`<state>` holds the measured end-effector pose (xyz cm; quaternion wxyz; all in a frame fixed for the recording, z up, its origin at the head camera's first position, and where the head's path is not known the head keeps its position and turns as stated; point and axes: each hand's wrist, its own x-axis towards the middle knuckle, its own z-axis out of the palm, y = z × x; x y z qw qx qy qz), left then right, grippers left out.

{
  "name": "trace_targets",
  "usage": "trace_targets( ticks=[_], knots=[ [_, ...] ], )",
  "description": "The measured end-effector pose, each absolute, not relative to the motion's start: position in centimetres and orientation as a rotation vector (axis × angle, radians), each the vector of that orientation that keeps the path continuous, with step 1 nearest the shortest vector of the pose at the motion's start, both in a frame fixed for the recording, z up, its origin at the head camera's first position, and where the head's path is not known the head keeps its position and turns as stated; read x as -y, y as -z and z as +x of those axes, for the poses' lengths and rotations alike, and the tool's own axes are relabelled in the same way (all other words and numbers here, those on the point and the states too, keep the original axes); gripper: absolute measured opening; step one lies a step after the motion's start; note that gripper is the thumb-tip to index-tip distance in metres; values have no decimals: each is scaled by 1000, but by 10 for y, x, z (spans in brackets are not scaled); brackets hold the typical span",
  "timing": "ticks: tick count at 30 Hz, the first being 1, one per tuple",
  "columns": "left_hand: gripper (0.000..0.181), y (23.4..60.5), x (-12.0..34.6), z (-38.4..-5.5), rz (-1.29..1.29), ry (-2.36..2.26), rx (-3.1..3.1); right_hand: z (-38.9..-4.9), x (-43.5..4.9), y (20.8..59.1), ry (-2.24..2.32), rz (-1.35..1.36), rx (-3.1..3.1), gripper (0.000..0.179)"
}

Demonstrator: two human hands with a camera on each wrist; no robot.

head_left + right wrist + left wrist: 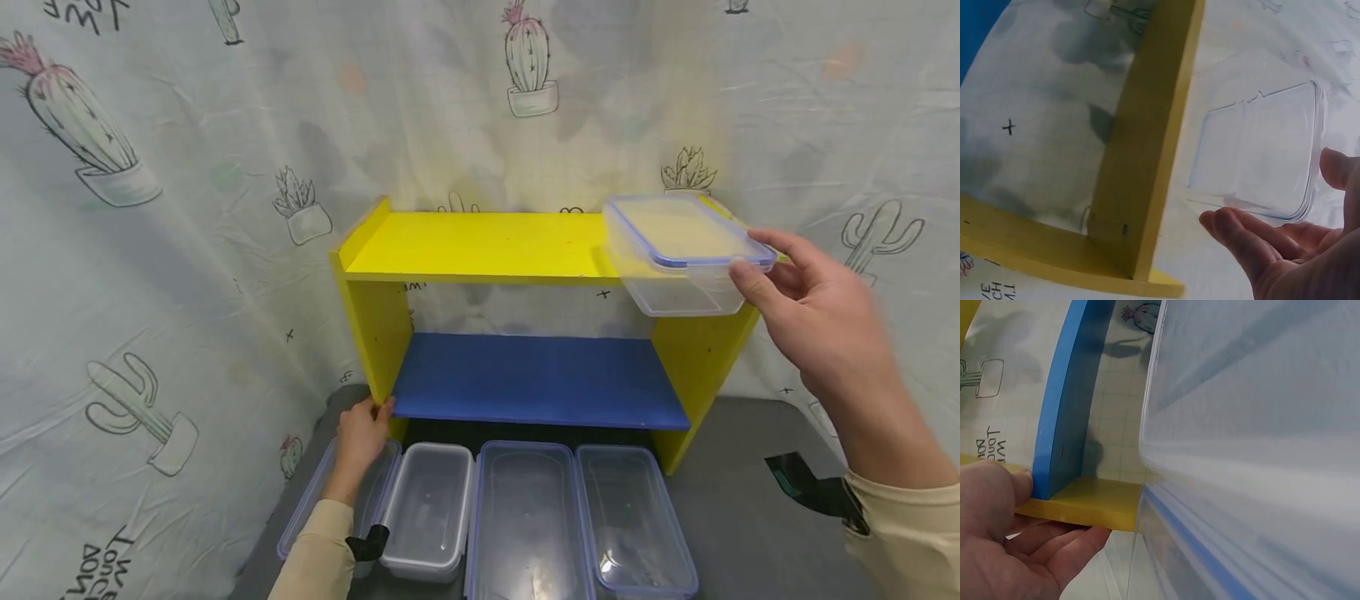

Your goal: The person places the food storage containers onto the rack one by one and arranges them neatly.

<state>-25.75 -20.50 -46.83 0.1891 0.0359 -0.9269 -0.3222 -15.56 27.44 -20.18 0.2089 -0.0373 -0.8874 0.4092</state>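
A clear plastic food container (690,250) with a blue-rimmed lid is in my right hand (825,308), which grips its right edge between thumb and fingers. It is level, over the right end of the shelf unit's yellow top board (480,242); whether it touches the board I cannot tell. In the right wrist view the container (1260,150) shows beside the yellow side panel (1147,125). My left hand (362,442) holds the shelf unit's left side panel (378,342) low down. The left wrist view shows the thumb and fingers on opposite faces of that panel (1097,500).
Below the blue lower shelf (536,379), several lidded containers stand in a row on the grey table (738,500): a white-rimmed one (429,508), a large blue-rimmed one (528,517) and a narrower one (633,517) among them. A cactus-print sheet (187,275) hangs behind.
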Motion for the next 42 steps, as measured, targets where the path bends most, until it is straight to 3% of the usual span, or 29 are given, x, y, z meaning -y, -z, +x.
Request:
trace_targets(
  ticks=[11, 42],
  knots=[
    [35, 470, 206, -258, 161, 953, 2618, -187, -258, 189, -1298, -17, 2482, 68],
    [35, 470, 203, -257, 182, 952, 2621, -246, -140, 181, -1250, 32, 2460, 58]
  ],
)
